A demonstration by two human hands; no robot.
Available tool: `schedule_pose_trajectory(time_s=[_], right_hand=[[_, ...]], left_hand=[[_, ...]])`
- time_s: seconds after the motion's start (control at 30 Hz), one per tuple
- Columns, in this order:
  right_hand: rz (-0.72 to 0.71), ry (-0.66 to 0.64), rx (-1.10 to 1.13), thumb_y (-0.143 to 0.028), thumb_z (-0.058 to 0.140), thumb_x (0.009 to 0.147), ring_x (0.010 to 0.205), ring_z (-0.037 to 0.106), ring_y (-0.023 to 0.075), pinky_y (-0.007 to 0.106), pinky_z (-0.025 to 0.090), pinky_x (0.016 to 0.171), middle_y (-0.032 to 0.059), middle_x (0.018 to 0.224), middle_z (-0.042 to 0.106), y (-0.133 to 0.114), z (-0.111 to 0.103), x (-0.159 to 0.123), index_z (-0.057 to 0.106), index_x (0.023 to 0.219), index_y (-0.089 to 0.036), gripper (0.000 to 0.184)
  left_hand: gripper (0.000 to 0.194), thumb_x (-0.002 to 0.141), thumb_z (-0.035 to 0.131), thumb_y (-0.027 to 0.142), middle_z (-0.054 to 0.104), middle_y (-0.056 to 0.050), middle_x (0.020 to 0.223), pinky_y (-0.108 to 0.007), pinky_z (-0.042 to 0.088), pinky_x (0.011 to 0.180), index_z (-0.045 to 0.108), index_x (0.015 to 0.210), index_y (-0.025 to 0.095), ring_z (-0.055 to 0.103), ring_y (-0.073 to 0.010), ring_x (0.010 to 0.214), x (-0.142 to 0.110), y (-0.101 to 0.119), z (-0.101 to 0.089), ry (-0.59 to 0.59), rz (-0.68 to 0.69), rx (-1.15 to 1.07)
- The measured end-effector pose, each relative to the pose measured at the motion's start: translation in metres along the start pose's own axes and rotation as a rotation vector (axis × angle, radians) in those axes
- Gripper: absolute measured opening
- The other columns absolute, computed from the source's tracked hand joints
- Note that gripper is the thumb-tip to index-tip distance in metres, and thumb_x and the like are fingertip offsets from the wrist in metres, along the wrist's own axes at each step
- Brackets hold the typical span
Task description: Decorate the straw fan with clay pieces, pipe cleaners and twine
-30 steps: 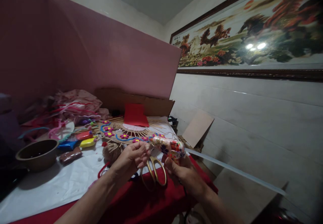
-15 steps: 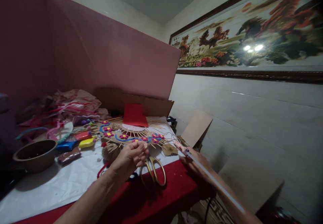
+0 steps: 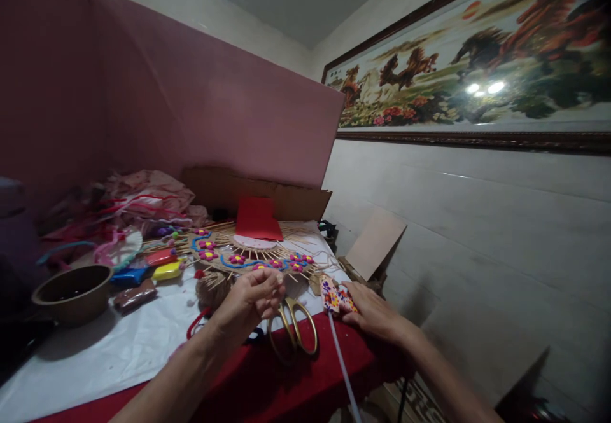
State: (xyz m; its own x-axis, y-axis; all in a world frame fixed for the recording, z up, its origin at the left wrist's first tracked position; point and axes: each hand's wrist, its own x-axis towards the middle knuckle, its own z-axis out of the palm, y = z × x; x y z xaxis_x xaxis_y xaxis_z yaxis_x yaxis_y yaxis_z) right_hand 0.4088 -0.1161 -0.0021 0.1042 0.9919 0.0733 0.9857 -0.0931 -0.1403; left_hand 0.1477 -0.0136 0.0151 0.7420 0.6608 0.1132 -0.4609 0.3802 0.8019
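Observation:
My right hand is wrapped around a flower-patterned hot glue gun at the right edge of the table. A long translucent glue stick juts from its rear towards me. My left hand is pinched closed in the middle, and a small pale bit shows at its fingertips, too small to name. Just beyond it lies a ring-shaped craft piece of sticks and cardboard, trimmed with pink and yellow flowers and a wavy blue line. Gold-handled scissors rest beside my left hand, their blades hidden.
A brown pot stands at the left, near packets of blue, red and yellow clay. Red paper lies on the craft piece. Behind are pink bags and a cardboard strip. A twine ball sits by my left wrist.
My right hand has turned the glue gun, so its patterned side shows and the glue stick has swung left. My left hand stays pinched in nearly the same place.

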Motion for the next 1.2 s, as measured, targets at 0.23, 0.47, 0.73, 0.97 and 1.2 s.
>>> schedule_pose_trajectory(time_s=[0.23, 0.47, 0.73, 0.97, 1.2], right_hand=[[-0.073, 0.424, 0.02, -0.028, 0.05, 0.086, 0.08, 0.056, 0.0203, 0.031, 0.038, 0.074, 0.0054, 0.082, 0.063, -0.055, -0.035, 0.003, 0.062, 0.077, -0.019, 0.017], [-0.487, 0.359, 0.151, -0.019, 0.063, 0.077, 0.101, 0.049, 0.0201, 0.033, 0.036, 0.089, 0.004, 0.106, 0.059, -0.116, -0.021, 0.044, 0.057, 0.107, -0.022, 0.031], [-0.55, 0.331, -0.006, -0.027, 0.07, 0.069, 0.11, 0.04, 0.025, 0.039, 0.031, 0.095, 0.0098, 0.119, 0.051, -0.139, -0.001, 0.079, 0.048, 0.12, -0.018, 0.057], [-0.497, 0.246, 0.028, -0.013, 0.055, 0.071, 0.11, 0.041, 0.0231, 0.038, 0.03, 0.096, 0.0103, 0.119, 0.051, -0.133, 0.002, 0.09, 0.046, 0.122, -0.017, 0.052], [-0.56, 0.051, 0.089, -0.01, 0.055, 0.06, 0.117, 0.038, 0.0244, 0.038, 0.03, 0.097, 0.0087, 0.132, 0.043, -0.136, -0.011, 0.103, 0.033, 0.135, -0.021, 0.078]], left_hand=[[0.027, 0.063, 0.076, 0.031, 0.057, -0.002, 0.059, -0.015, 0.026, 0.036, 0.059, 0.069, 0.012, 0.042, -0.004, 0.04, -0.007, 0.003, 0.01, 0.078, 0.066, 0.041], [0.027, 0.063, 0.074, 0.035, 0.059, 0.001, 0.059, -0.017, 0.031, 0.04, 0.06, 0.075, 0.015, 0.044, -0.0054, 0.042, -0.043, 0.036, -0.01, 0.417, 0.305, 0.252], [0.013, 0.076, 0.062, 0.031, 0.065, -0.001, 0.075, -0.026, 0.043, 0.062, 0.065, 0.08, 0.019, 0.056, -0.0144, 0.065, -0.062, 0.04, -0.064, 0.806, 0.842, 1.184], [0.005, 0.081, 0.058, 0.021, 0.063, -0.002, 0.08, -0.025, 0.044, 0.062, 0.061, 0.085, 0.018, 0.057, -0.015, 0.073, -0.062, 0.031, -0.066, 0.673, 0.949, 1.362], [0.004, 0.082, 0.056, 0.017, 0.061, -0.002, 0.079, -0.026, 0.044, 0.063, 0.058, 0.085, 0.019, 0.056, -0.0146, 0.072, -0.065, 0.027, -0.062, 0.625, 0.958, 1.399]])
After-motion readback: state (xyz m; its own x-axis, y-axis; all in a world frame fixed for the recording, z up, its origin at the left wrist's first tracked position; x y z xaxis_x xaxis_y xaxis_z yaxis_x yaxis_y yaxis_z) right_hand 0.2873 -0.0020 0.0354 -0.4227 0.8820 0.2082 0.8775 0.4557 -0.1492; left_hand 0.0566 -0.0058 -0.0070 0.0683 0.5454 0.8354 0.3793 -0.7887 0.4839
